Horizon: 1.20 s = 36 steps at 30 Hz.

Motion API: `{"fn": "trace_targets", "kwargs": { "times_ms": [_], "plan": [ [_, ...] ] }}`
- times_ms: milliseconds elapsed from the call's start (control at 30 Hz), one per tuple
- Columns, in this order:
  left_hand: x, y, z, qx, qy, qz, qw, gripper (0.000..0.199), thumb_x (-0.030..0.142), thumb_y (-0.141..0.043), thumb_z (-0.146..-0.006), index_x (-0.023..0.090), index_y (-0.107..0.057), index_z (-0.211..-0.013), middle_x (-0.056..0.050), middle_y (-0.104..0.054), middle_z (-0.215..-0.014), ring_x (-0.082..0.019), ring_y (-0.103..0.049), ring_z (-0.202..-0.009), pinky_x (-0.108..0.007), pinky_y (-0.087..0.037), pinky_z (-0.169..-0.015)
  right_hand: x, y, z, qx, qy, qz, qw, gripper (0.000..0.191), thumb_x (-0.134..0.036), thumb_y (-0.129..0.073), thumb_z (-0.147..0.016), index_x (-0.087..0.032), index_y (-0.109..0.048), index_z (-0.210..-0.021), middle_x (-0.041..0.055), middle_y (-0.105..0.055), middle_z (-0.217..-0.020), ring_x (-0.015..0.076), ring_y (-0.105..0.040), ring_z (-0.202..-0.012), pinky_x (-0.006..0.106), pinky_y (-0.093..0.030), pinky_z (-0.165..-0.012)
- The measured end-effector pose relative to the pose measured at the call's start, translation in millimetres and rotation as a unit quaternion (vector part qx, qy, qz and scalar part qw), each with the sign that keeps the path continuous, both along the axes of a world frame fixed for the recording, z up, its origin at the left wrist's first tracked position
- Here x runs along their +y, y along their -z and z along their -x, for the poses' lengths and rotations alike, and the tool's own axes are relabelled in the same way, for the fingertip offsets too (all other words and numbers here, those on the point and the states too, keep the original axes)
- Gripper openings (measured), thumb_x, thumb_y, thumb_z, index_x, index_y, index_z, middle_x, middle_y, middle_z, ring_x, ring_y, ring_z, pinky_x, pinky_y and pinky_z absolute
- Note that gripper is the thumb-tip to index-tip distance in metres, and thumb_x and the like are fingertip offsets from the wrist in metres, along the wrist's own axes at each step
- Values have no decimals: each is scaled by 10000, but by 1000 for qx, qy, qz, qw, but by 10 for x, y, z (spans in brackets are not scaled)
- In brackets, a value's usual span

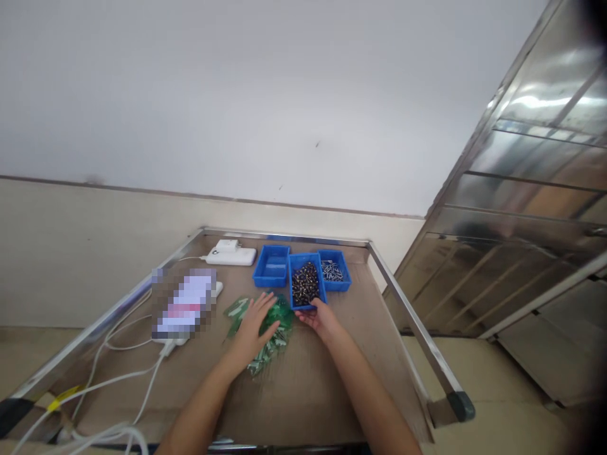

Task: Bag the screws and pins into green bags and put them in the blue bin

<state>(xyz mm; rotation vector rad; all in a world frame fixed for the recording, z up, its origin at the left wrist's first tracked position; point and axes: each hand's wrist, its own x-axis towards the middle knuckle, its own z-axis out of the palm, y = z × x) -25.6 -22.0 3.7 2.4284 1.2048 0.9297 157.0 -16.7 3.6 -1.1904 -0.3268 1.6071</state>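
Note:
My right hand grips the near edge of a blue plastic bin, thumb over the rim and fingers below. Dark, small metal pieces, too small to name for sure, fill this bin. My left hand lies with fingers spread on a crumpled green plastic bag. Thin silvery pieces show through the bag on its near side. A second blue bin with nothing visible in it stands to the left, and a third blue bin holds silvery nail-like pieces on the right.
A brown board-topped trolley with metal rails stands against the wall. On its left lie a blurred-out phone, a white power bank with a charger plug, and tangled white cables. A metal door is at the right.

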Motion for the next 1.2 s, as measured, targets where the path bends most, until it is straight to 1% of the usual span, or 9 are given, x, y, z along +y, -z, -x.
{"fn": "trace_targets", "kwargs": {
  "times_ms": [133,233,367,467,600,800,933,1000,1200],
  "plan": [
    [284,-72,-357,-66,-53,107,991,498,336,-395,-779,122,-318,-1221,-138,-445,-1221,-217,-456,-1083,-384,-364,-903,15,16,-72,3,-41,-13,999,231,-170,-336,-779,-45,-530,-800,108,-620,-547,156,-595,-498,222,-446,-439],
    [472,-52,-526,-60,-64,176,980,552,323,-399,-777,104,-246,-1260,-138,-535,-1127,-228,-533,-987,-378,-419,-834,16,46,-94,5,-63,-23,998,222,-153,-338,-772,-54,-537,-759,99,-628,-554,151,-596,-492,213,-437,-428],
    [539,-3,-550,-75,-50,191,978,559,333,-423,-767,138,-256,-1264,-92,-536,-1137,-226,-518,-1007,-372,-401,-863,4,64,-126,-4,-79,-38,996,230,-158,-340,-778,-73,-543,-711,88,-635,-576,145,-592,-484,216,-433,-409],
    [502,14,-510,-133,-14,198,971,558,345,-433,-768,148,-260,-1261,-72,-441,-1236,-200,-458,-1079,-338,-364,-918,-5,18,-202,-28,-152,-36,987,280,-234,-361,-794,-73,-556,-673,95,-639,-622,122,-570,-459,210,-429,-396],
    [447,23,-500,-173,11,230,958,616,346,-466,-758,172,-196,-1284,-69,-390,-1274,-198,-435,-1099,-356,-348,-937,-35,-51,-340,-133,-202,4,970,282,-341,-463,-748,-104,-539,-615,38,-598,-532,88,-499,-361,177,-359,-304],
    [390,25,-510,-209,34,231,950,689,323,-500,-748,223,-103,-1302,-74,-317,-1317,-217,-377,-1145,-387,-331,-948,-104,-16,-476,-329,-179,-23,927,370,-508,-497,-669,-147,-489,-587,-13,-502,-424,78,-424,-280,177,-268,-243],
    [380,14,-489,-223,49,249,941,701,297,-517,-741,226,-101,-1301,-90,-339,-1298,-226,-393,-1131,-405,-345,-932,-96,5,-556,-448,-92,-87,885,419,-563,-510,-621,-147,-490,-571,9,-519,-458,73,-422,-311,179,-282,-287],
    [381,8,-483,-230,56,255,937,708,281,-524,-738,227,-99,-1301,-97,-342,-1294,-231,-390,-1132,-417,-341,-931,-87,-10,-580,-461,-67,-123,876,413,-558,-518,-618,-146,-508,-596,13,-531,-480,77,-438,-346,180,-301,-320],
    [371,-14,-482,-248,70,261,930,733,252,-548,-725,228,-91,-1298,-112,-344,-1283,-235,-379,-1139,-423,-338,-929,-94,-85,-560,-425,-35,-149,892,436,-571,-426,-682,-154,-499,-578,2,-502,-436,92,-444,-365,195,-328,-358]
  ]
}}
